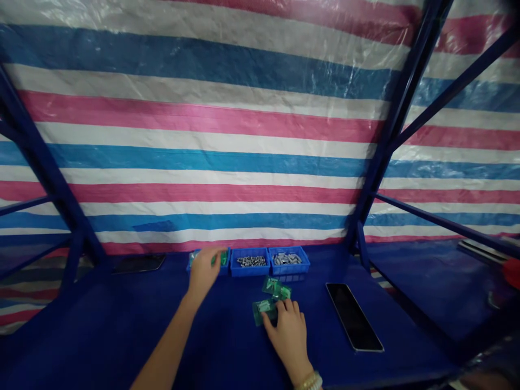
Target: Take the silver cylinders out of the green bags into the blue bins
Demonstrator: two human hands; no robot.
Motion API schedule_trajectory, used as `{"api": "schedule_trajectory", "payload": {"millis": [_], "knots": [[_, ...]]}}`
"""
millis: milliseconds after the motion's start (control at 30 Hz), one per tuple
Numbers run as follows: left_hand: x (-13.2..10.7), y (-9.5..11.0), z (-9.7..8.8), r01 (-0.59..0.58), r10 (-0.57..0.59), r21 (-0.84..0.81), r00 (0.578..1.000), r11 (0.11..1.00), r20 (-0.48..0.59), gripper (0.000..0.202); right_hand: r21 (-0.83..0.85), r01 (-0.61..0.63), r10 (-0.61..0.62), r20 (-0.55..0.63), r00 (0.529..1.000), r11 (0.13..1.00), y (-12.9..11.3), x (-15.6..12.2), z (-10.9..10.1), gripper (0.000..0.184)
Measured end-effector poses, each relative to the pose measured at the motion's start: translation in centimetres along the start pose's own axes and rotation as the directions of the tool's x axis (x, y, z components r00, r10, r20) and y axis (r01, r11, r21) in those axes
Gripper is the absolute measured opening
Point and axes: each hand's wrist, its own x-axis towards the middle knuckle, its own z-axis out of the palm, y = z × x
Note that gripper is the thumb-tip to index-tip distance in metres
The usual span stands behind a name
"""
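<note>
My left hand (pixel 204 272) reaches over the leftmost blue bin (pixel 225 269). Its thumb and forefinger stand apart above green packets (pixel 223 259) inside; the fingertips are partly hidden. On the table, my right hand (pixel 290 331) rests with bent, separated fingers, its thumb touching a flat green see-through packet (pixel 263 306). Two more green packets, one nearer (pixel 283 292) and one farther (pixel 271 284), lie overlapping just beyond its fingertips. The middle blue bin (pixel 251 271) holds small metal pieces (pixel 251 261), and the right bin (pixel 290 269) holds longer silvery pieces (pixel 286 259).
A black phone (pixel 354 317) lies right of my right hand on the blue table (pixel 227 346). Another dark flat device (pixel 138 264) is at the back left. Blue metal posts (pixel 385 141) and a striped plastic sheet (pixel 219 162) stand behind. Another table (pixel 430 271) is at right.
</note>
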Motion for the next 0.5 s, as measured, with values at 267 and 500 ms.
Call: {"api": "schedule_trajectory", "payload": {"millis": [267,500], "knots": [[-12.1,5.1,5.8,0.388,-0.245,-0.642,0.921,0.662,0.303,0.041,0.698,-0.211,0.104,0.192,0.976,0.685,0.5,0.7,1.4,0.010],[-12.7,6.3,3.8,0.520,-0.301,-0.785,0.850,0.338,0.433,0.053,0.898,-0.369,0.079,0.361,0.929,0.239,0.0,-0.2,0.2,0.033]]}}
